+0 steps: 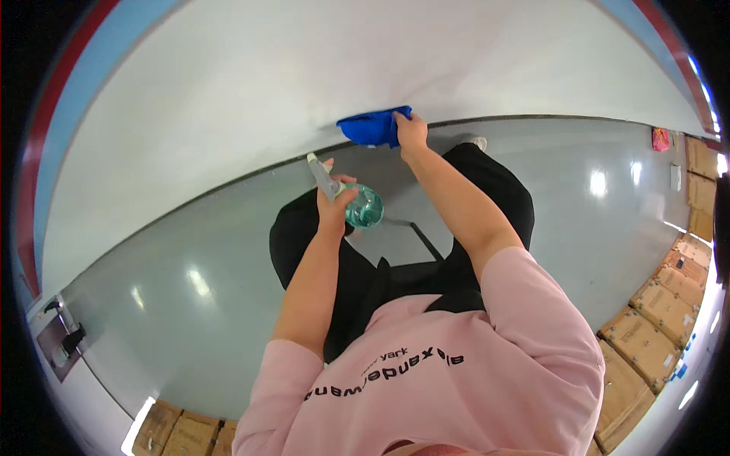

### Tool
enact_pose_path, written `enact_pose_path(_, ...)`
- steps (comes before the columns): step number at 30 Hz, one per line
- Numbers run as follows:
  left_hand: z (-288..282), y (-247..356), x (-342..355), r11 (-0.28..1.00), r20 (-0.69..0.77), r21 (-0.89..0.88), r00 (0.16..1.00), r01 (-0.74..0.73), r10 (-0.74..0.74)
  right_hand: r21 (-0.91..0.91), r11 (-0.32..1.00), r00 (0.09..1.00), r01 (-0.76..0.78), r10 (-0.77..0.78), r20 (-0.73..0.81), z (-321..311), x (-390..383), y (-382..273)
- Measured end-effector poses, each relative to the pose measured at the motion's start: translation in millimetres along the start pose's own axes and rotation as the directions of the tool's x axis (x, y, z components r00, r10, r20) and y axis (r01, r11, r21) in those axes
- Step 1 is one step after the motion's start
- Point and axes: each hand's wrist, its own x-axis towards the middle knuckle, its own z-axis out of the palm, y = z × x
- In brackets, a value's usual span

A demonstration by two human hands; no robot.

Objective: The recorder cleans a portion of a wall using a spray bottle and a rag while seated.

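My left hand [335, 199] is closed around the neck of a spray bottle. The bottle [365, 207] is clear green, with a grey and white trigger head [322, 176] tilted toward the wall. Farther out and to the right, my right hand [411, 131] grips a blue cloth [370, 128] by its right end. The cloth is spread out against the foot of the white wall [319, 68], and a fold of it hangs down. My right fingers are partly hidden by the cloth.
The wall meets the grey floor [190, 243] along a dark line [547, 117]. Cardboard boxes [639, 342] line the far right, and more boxes [190, 437] stand at the lower left. A pink thing [660, 139] lies by the wall at right. My bent knees are close below my hands.
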Motion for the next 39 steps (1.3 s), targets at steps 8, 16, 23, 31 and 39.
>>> enact_pose_path(8, 5.7, -6.1, 5.3, 0.999, 0.063, -0.027, 0.998, -0.021, 0.023, -0.003, 0.997, 0.988, -0.080, 0.079, -0.136, 5.2, 8.3, 8.5)
enact_pose_path(16, 6.9, 3.2, 3.0, 0.999, 0.060, -0.031, 0.998, 0.019, -0.017, 0.138, 0.988, 0.996, -0.068, 0.076, -0.054, 5.7, 10.3, 10.1)
enact_pose_path(23, 2.1, -0.3, 1.6, 0.997, 0.041, -0.074, 0.999, 0.001, 0.002, 0.202, 0.972, 0.976, -0.121, 0.079, 0.204, 23.9, -13.7, 6.1)
enact_pose_path(31, 6.3, -6.1, 4.8, 0.999, 0.045, -0.054, 0.999, -0.003, 0.005, 0.063, 0.992, 0.994, -0.108, 0.105, 0.040, 28.2, -5.5, 13.2)
enact_pose_path(39, 17.6, 3.2, 7.3, 0.999, 0.073, -0.034, 0.997, 0.030, -0.027, 0.294, 0.948, 0.992, -0.122, 0.126, 0.005, 29.7, 2.5, 17.2)
